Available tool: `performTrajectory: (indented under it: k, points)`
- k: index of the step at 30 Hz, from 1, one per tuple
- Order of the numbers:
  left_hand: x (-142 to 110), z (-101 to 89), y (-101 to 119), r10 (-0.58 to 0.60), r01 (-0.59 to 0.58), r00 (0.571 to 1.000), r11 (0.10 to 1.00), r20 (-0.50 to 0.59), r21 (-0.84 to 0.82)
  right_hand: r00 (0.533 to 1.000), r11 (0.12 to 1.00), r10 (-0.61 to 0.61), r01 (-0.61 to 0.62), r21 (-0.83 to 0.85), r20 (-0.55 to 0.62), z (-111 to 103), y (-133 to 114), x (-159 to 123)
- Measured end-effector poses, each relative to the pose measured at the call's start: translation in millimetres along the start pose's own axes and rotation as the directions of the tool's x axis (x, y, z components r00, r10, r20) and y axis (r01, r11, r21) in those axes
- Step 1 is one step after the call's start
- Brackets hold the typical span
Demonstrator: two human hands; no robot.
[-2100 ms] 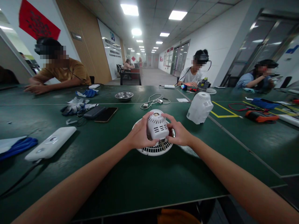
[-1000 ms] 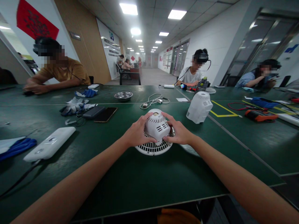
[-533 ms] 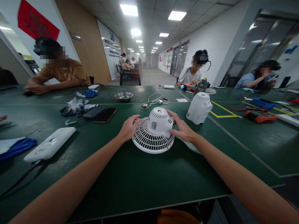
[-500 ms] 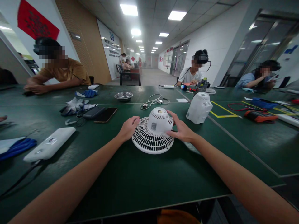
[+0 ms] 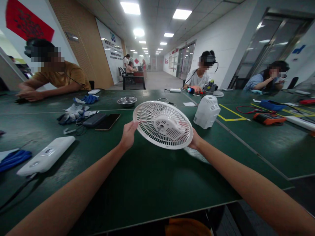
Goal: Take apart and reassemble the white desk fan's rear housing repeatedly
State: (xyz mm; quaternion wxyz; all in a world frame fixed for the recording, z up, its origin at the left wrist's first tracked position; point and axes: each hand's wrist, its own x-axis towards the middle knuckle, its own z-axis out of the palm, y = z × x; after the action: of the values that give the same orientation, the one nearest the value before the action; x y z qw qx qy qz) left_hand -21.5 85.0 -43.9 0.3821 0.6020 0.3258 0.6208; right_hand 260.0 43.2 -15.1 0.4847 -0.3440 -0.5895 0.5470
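Observation:
Between my hands a white fan housing with a round slotted grille (image 5: pixel 150 131) is tilted up off the table, its open inner side facing me. A small shaft sticks out at its centre. My left hand (image 5: pixel 128 133) is closed on the left rim. My right hand (image 5: pixel 193 139) grips from behind at the right, its fingers partly seen through the slots. The motor cover on the back of the grille is hidden now. Just right of it, a white plastic shell (image 5: pixel 207 112) with vents stands upright on the green table (image 5: pixel 157 190).
A metal bowl (image 5: pixel 126 102) and a white cable (image 5: pixel 162 99) lie beyond the grille. To the left are a phone (image 5: pixel 108 122), gloves (image 5: pixel 73 113) and a white power bank (image 5: pixel 46 155). An orange multimeter (image 5: pixel 269 119) is at right. Co-workers sit across the table.
The fan housing has been lifted off the table and turned over, so its inside faces me instead of its domed back. My left hand now holds the rim; my right hand has shifted behind it.

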Motion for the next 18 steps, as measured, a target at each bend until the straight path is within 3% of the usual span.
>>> performTrajectory:
  k: [3, 6, 12, 15, 18]
  points:
    - [-5.6, 5.8, 3.1, -0.106, 0.094, 0.99, 0.987, 0.09, 0.13, 0.989, 0.988, 0.114, -0.123, 0.091, 0.091, 6.0, 2.5, 0.3]
    - [-10.4, 10.5, 6.2, -0.198, 0.185, 0.978, 0.97, 0.066, 0.16, 0.97, 0.96, 0.199, -0.222, 0.171, 0.141, 5.8, 3.0, 0.8]
    - [-11.9, 14.3, 7.4, -0.241, 0.218, 0.969, 0.942, 0.061, 0.256, 0.937, 0.886, 0.304, -0.344, 0.311, 0.172, -1.3, 5.4, 3.0]
    - [-12.1, 13.7, 7.4, -0.265, 0.241, 0.963, 0.931, 0.053, 0.273, 0.939, 0.896, 0.299, -0.337, 0.29, 0.169, -0.9, 8.5, 3.7]
    - [-11.8, 13.5, 8.2, -0.261, 0.238, 0.964, 0.933, 0.053, 0.272, 0.982, 0.963, 0.173, -0.184, 0.195, 0.073, -4.2, 13.9, 6.8]
